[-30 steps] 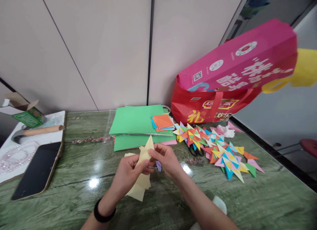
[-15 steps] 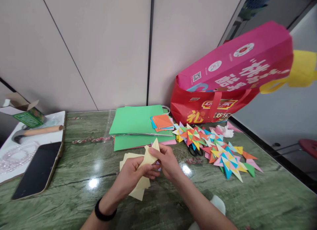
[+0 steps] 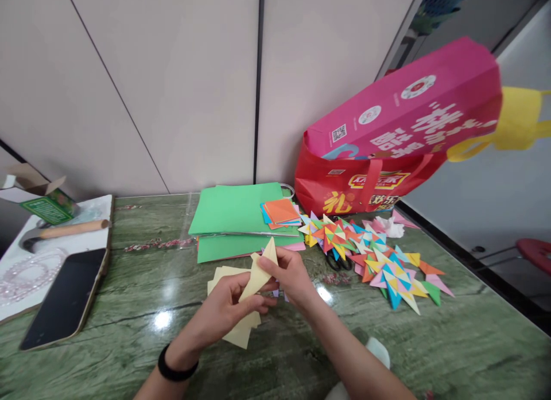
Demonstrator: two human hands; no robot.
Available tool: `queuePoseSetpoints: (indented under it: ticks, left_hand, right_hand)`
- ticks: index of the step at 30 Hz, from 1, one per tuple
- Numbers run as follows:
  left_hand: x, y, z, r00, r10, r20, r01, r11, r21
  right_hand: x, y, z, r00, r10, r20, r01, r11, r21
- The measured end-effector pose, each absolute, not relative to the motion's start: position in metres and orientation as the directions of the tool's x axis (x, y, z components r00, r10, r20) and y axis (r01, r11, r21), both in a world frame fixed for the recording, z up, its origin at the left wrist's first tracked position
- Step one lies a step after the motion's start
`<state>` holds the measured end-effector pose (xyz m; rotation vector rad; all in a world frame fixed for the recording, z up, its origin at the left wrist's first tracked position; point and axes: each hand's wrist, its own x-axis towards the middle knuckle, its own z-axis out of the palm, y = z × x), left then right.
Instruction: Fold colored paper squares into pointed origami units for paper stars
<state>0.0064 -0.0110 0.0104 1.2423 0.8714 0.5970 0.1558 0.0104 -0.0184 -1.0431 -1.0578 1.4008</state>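
Note:
Between my two hands is a pale yellow folded paper, with a pointed flap standing up at its top. My left hand pinches its lower left part between thumb and fingers. My right hand grips the upper right, thumb pressed on the front face; some of its fingers are hidden behind the paper. Underneath, on the table, lie several loose pale yellow sheets, partly covered by my left hand. A bit of purple paper shows just below my right hand.
Green paper sheets lie behind my hands, topped by small orange and blue squares. To the right are folded colourful paper stars, black scissors handles and a red bag. A phone and a wooden-handled tool lie left.
My left fingers have loosened and shifted slightly on the folded paper, so more of its lower part shows. The right hand keeps its grip. The view has moved a little.

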Motion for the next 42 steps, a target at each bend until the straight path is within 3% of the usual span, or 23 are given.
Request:
queuePoseSetpoints:
  ticks: [4,10,15,21,23,26,30,35,42]
  left_hand:
    - [0.010,-0.009,0.005,0.431,0.864,-0.259,0.082,0.249,0.965]
    - [0.010,-0.008,0.003,0.270,0.931,-0.246,-0.010,0.258,0.966]
    - [0.009,-0.008,0.009,0.251,0.947,-0.202,0.017,0.204,0.979]
    - [0.007,-0.010,0.011,0.375,0.916,-0.141,-0.094,0.189,0.977]
    - [0.005,-0.009,0.009,0.401,0.903,-0.157,-0.141,0.230,0.963]
    - [0.005,-0.007,0.005,0.441,0.872,-0.213,-0.170,0.314,0.934]
    - [0.006,-0.004,0.001,0.455,0.859,-0.234,-0.197,0.354,0.914]
    - [0.006,-0.003,-0.003,0.437,0.868,-0.236,-0.202,0.351,0.915]
    - [0.012,-0.007,-0.003,0.502,0.817,-0.283,-0.069,0.364,0.929]
  right_hand:
    - [0.154,0.009,-0.018,-0.069,0.996,0.048,-0.036,0.046,-0.998]
    - [0.152,0.012,-0.021,-0.133,0.987,0.086,-0.154,0.065,-0.986]
    - [0.154,0.012,-0.022,-0.178,0.983,-0.044,-0.324,-0.101,-0.941]
    - [0.147,0.004,-0.016,-0.494,0.861,-0.122,-0.567,-0.425,-0.705]
    - [0.147,0.005,-0.017,-0.467,0.869,-0.164,-0.575,-0.439,-0.690]
    - [0.150,0.010,-0.020,-0.246,0.942,-0.228,-0.526,-0.327,-0.785]
    - [0.154,0.016,-0.027,-0.006,0.996,-0.090,-0.314,-0.087,-0.945]
    - [0.154,0.017,-0.030,-0.077,0.991,-0.110,-0.326,-0.130,-0.937]
    - [0.151,0.014,-0.021,-0.134,0.970,-0.202,-0.405,-0.240,-0.882]
